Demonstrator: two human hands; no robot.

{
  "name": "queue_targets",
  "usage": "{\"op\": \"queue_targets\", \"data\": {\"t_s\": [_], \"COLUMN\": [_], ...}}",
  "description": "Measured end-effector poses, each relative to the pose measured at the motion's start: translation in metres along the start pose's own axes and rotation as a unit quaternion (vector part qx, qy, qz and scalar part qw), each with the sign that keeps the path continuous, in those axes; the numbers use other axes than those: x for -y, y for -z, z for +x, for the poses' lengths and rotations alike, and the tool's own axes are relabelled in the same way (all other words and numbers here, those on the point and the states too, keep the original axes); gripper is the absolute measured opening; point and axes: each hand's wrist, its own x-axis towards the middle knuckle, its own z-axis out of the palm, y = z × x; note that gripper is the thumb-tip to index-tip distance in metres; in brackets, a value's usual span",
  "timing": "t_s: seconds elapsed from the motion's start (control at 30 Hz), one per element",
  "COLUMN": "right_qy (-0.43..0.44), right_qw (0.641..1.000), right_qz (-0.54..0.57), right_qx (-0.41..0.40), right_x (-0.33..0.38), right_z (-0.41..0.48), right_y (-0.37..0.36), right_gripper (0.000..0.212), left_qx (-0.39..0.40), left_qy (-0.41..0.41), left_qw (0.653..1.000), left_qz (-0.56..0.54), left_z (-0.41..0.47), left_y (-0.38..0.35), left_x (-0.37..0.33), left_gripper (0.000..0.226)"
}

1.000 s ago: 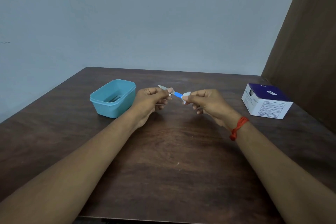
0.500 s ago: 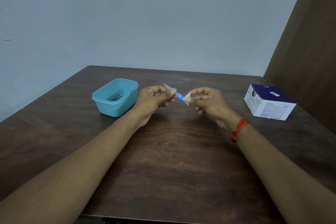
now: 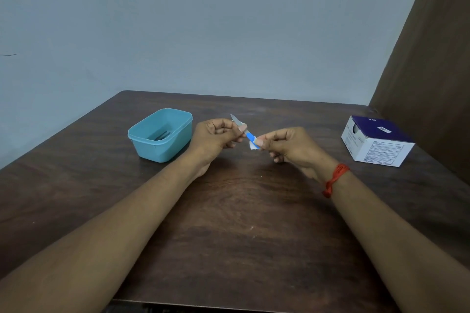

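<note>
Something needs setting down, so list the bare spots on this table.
Widest bare patch: the table's middle, from the hands to its near edge. Also bare: between right hand and box, and behind the hands to the far edge. Crowded: left hand, close beside the blue tub, and the small blue tool both hands pinch.

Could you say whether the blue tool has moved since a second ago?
Yes: the blue tool tilted steeper, silver tip farther from the teal container.
</note>
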Motion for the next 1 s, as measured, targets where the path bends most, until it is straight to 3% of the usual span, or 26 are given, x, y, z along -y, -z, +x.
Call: {"op": "queue_targets", "data": {"t_s": [0.47, 0.87, 1.0], "right_qy": [0.008, -0.019, -0.005], "right_qw": [0.998, 0.997, 0.997], "right_qz": [-0.054, -0.080, -0.075], "right_qx": [-0.003, 0.012, 0.016], "right_x": [0.0026, 0.0003, -0.0004], "right_z": [-0.0035, 0.0017, 0.0014], "right_y": [-0.0037, -0.0013, -0.0006], "right_gripper": [0.023, 0.023, 0.026], "left_qx": [0.029, -0.023, 0.010], "left_qy": [0.001, 0.015, 0.018], "left_qw": [0.999, 0.999, 0.999], "left_qz": [0.041, 0.040, 0.046], "left_z": [-0.0032, 0.0015, -0.0017], "left_y": [-0.0061, -0.0014, -0.0040], "left_x": [0.0003, -0.0009, -0.0020], "left_gripper": [0.021, 0.006, 0.010]}}
